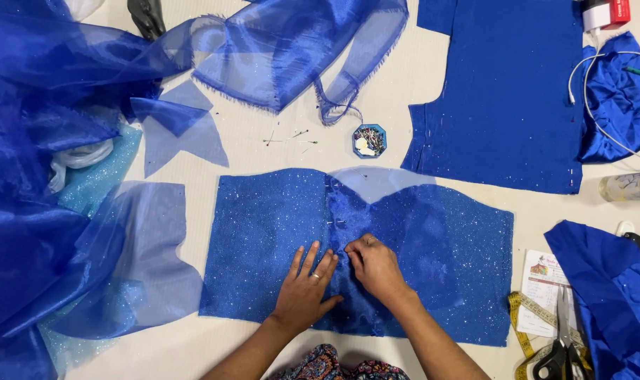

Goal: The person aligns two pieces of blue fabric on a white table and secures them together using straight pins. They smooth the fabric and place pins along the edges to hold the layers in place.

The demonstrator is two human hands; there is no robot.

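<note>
A blue glittery bodice-shaped fabric piece (pixel 263 225) lies flat on the white table, with a sheer blue overlay (pixel 418 225) on its right half. My left hand (pixel 304 285) rests flat on the fabric near the centre seam, fingers spread, a ring on one finger. Beside it, my right hand (pixel 375 267) has its fingers curled and pinched at the seam; a pin may be in them, but it is too small to tell. Several pins (pixel 337 224) stand along the seam above the hands.
A small octagonal pin box (pixel 369 140) sits above the bodice. Sheer blue organza (pixel 52 141) piles at the left. A plain blue cut panel (pixel 506 98) lies top right, with a white cable (pixel 593 105). Scissors (pixel 565 345), a yellow tape measure (pixel 520 331) and a paper card (pixel 541 288) sit bottom right.
</note>
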